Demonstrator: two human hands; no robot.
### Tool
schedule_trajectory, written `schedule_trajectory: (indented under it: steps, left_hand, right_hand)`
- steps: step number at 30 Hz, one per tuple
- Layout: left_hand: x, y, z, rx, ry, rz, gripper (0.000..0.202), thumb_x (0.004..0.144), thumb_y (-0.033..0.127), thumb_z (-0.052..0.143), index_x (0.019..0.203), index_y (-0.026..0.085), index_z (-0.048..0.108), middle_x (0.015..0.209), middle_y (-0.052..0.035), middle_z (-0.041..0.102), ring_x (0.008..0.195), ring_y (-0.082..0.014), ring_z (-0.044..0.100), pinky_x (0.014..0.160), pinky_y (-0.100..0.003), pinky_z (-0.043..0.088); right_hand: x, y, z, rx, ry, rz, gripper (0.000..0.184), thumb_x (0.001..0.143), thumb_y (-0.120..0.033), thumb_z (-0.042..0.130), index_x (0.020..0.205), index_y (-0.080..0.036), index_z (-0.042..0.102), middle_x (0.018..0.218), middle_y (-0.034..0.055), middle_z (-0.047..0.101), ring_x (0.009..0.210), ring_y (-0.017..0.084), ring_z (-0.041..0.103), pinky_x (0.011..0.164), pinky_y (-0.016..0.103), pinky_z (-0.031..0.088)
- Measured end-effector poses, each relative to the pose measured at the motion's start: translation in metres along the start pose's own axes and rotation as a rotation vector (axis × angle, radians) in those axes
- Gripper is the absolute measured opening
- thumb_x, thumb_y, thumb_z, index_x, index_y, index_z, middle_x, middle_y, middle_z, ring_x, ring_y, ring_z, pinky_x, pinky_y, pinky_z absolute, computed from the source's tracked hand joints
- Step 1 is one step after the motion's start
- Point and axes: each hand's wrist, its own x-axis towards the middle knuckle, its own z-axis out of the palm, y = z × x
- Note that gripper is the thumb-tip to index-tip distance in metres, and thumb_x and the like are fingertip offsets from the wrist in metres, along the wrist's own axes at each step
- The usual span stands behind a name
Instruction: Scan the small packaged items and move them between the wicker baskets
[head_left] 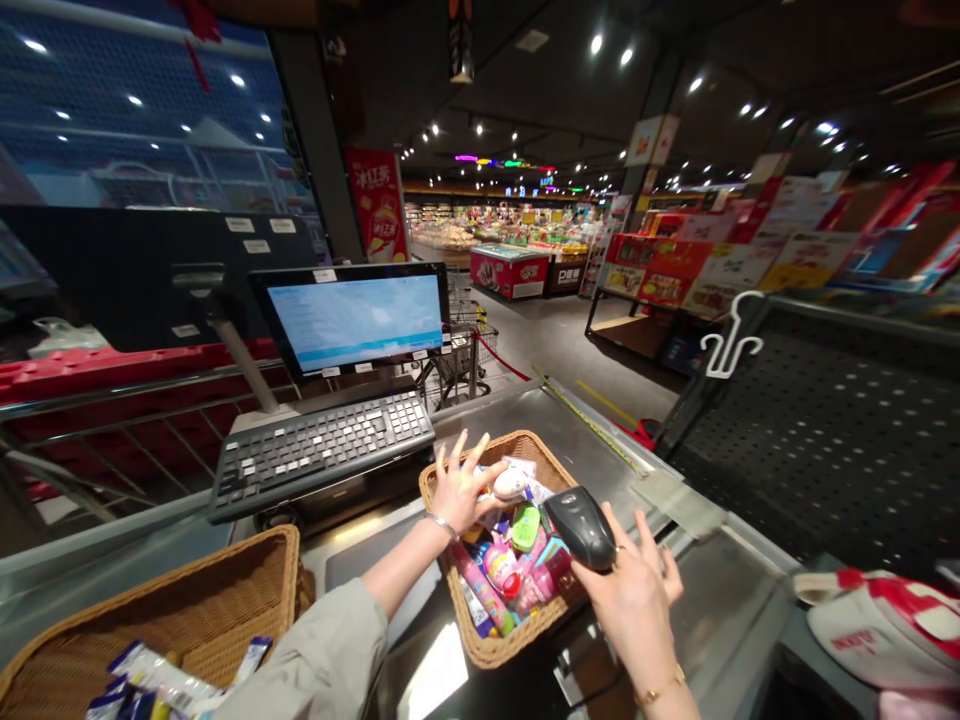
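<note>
A wicker basket [480, 655] on the metal counter holds several small, colourful packaged sweets and toys. My left hand [459, 495] is over its far left side. Its thumb and forefinger close on a white, rounded, egg-like item [511, 482], while its other fingers are spread. In the basket lie a green piece [526, 527] and a pink container with a red part [502, 570]. My right hand [634, 585] grips a black handheld barcode scanner [581, 527] at the basket's right edge. The scanner covers part of the contents.
At the lower left, another wicker basket [225, 590] holds wrapped packets [161, 680]. A keyboard [322, 445] and a lit monitor [356, 320] stand behind. On the right are a black perforated panel [810, 430] with white hangers [729, 345] and a white-and-red bag [885, 625].
</note>
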Motion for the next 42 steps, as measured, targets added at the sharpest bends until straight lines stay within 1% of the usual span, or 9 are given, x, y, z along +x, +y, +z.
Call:
schedule_trajectory:
  steps: [5,10,15,22,26,30,32,36,42]
  left_hand:
    - [0.009,0.014,0.007,0.031,0.035,-0.1,0.056,0.091,0.049,0.058,0.145,0.046,0.044,0.161,-0.003,0.034,0.15,-0.0398,0.018,0.112,-0.072,0.02]
    - [0.008,0.013,0.004,0.039,0.078,-0.158,0.052,0.092,0.046,0.056,0.144,0.042,0.048,0.162,-0.0046,0.033,0.151,-0.0392,0.018,0.114,-0.071,0.018]
    - [-0.003,0.003,-0.009,0.057,0.098,-0.207,0.052,0.093,0.048,0.053,0.144,0.038,0.049,0.163,-0.0052,0.03,0.151,-0.0391,0.017,0.115,-0.069,0.018]
    - [-0.028,-0.007,-0.04,0.098,0.12,-0.296,0.056,0.092,0.052,0.054,0.145,0.038,0.048,0.164,-0.0051,0.028,0.151,-0.0403,0.016,0.115,-0.069,0.018]
    - [-0.046,-0.012,-0.062,0.109,0.139,-0.325,0.058,0.09,0.053,0.057,0.146,0.039,0.046,0.164,-0.005,0.029,0.151,-0.0396,0.017,0.115,-0.067,0.018]
    - [-0.068,-0.018,-0.083,0.137,0.153,-0.35,0.061,0.09,0.055,0.056,0.148,0.04,0.043,0.164,-0.0054,0.028,0.151,-0.0392,0.015,0.115,-0.067,0.017]
    - [-0.081,-0.023,-0.093,0.16,0.156,-0.369,0.061,0.09,0.055,0.055,0.148,0.041,0.041,0.164,-0.0049,0.027,0.152,-0.0387,0.014,0.116,-0.067,0.016]
    - [-0.114,-0.038,-0.111,0.217,0.144,-0.424,0.06,0.091,0.053,0.056,0.148,0.042,0.042,0.165,-0.0035,0.025,0.152,-0.038,0.012,0.117,-0.067,0.016]
    - [-0.173,-0.069,-0.131,0.301,0.115,-0.56,0.058,0.09,0.053,0.057,0.146,0.043,0.045,0.165,-0.0024,0.025,0.152,-0.0387,0.015,0.116,-0.067,0.017]
  right_hand:
    - [-0.001,0.004,-0.001,-0.015,-0.006,-0.002,0.03,0.077,-0.044,0.059,0.094,-0.026,0.076,0.128,0.0062,0.068,0.142,0.033,0.034,0.112,0.056,0.019]
    - [-0.004,0.006,0.003,-0.008,-0.024,0.001,0.033,0.077,-0.046,0.058,0.095,-0.025,0.075,0.129,0.0077,0.067,0.142,0.034,0.034,0.112,0.057,0.018]
    - [-0.005,-0.006,0.006,0.023,-0.037,0.009,0.041,0.08,-0.048,0.052,0.106,-0.025,0.074,0.129,0.0077,0.067,0.141,0.033,0.035,0.112,0.056,0.018]
    - [-0.004,-0.031,0.007,0.058,-0.045,-0.049,0.038,0.076,-0.051,0.056,0.097,-0.026,0.075,0.127,0.0055,0.068,0.142,0.033,0.034,0.111,0.055,0.018]
    - [-0.007,-0.046,0.01,0.061,-0.064,-0.096,0.039,0.077,-0.052,0.057,0.103,-0.028,0.074,0.131,0.0047,0.066,0.143,0.032,0.032,0.111,0.054,0.018]
    - [-0.011,-0.069,0.008,0.098,-0.069,-0.126,0.053,0.079,-0.056,0.055,0.122,-0.028,0.066,0.131,0.0055,0.066,0.143,0.03,0.033,0.112,0.054,0.018]
    - [-0.013,-0.083,0.007,0.115,-0.066,-0.151,0.057,0.08,-0.059,0.052,0.126,-0.027,0.063,0.132,0.0067,0.065,0.142,0.029,0.035,0.112,0.054,0.018]
    - [-0.019,-0.107,0.009,0.127,-0.065,-0.206,0.058,0.081,-0.062,0.051,0.125,-0.026,0.064,0.135,0.0097,0.062,0.139,0.028,0.04,0.111,0.054,0.021]
    - [-0.035,-0.131,0.02,0.193,-0.079,-0.332,0.054,0.085,-0.058,0.048,0.123,-0.024,0.065,0.129,0.011,0.066,0.139,0.032,0.039,0.11,0.056,0.022]
